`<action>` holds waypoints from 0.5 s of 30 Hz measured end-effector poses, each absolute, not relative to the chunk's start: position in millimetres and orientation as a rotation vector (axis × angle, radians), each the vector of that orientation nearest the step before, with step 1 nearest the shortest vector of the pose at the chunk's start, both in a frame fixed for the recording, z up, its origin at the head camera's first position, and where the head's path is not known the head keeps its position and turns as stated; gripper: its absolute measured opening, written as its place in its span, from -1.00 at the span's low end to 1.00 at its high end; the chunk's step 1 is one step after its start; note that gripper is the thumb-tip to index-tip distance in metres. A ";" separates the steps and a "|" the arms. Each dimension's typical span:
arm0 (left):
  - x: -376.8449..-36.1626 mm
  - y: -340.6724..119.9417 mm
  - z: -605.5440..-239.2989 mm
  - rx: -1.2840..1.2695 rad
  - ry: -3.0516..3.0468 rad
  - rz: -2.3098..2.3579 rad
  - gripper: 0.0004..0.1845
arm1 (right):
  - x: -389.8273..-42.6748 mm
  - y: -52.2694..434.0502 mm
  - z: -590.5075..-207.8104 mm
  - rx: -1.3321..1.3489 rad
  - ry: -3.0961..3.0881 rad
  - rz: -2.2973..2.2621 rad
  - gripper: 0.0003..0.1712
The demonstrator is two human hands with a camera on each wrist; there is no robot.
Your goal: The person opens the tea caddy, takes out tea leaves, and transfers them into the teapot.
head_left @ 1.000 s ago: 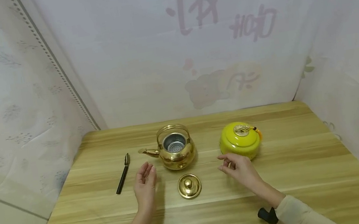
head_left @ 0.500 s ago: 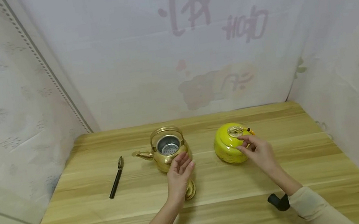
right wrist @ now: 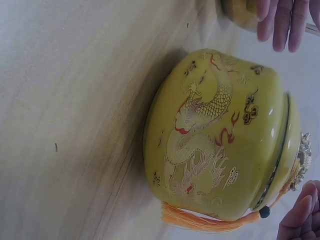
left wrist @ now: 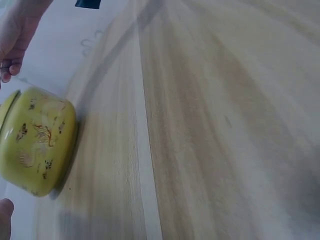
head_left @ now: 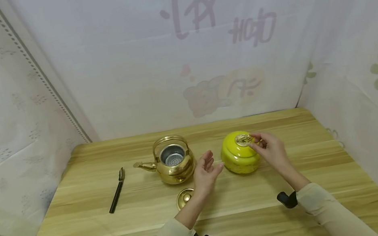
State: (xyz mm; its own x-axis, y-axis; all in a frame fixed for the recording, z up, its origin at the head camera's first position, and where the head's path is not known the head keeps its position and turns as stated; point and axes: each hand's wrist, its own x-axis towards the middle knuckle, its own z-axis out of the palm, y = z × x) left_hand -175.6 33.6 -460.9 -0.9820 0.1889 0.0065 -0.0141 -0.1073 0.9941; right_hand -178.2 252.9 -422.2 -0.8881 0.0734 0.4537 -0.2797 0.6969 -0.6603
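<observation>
With right hand (head_left: 272,151) fingers bent and slightly parted, right beside the ornate knob (head_left: 243,139) of the yellow jar (head_left: 240,163); cannot tell whether touching or gripping. Just left of those fingers, closed on top, contents hidden. With left hand (head_left: 205,176) fingers loosely spread, holding nothing, between jar and brass teapot (head_left: 177,173), perhaps for steadying. Left of these fingers, uncovered, with a perforated strainer (head_left: 173,160) in its mouth. Nearer, on the tabletop (head_left: 246,231), partly behind the left forearm, a brass lid (head_left: 182,201), knob-up, probably kept off for access. Farther left, a black-handled tool (head_left: 116,198).
</observation>
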 end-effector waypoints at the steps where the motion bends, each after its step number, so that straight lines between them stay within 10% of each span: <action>1: -176.9 35.9 -461.6 0.208 2.004 2.222 -0.30 | -179.3 252.7 -422.1 0.152 -2.464 1.065 -0.71; 15: -192.3 57.7 -472.1 0.194 2.060 2.095 -0.22 | -194.2 256.4 -421.6 0.146 -2.542 1.027 -0.67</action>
State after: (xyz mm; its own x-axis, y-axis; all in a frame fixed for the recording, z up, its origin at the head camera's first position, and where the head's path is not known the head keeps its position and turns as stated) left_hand -192.3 57.7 -472.1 -0.9720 0.2309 -0.0443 -0.0482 -0.0112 0.9988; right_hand -194.2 256.4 -421.6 -0.9170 0.0497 0.3957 -0.2391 0.7257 -0.6451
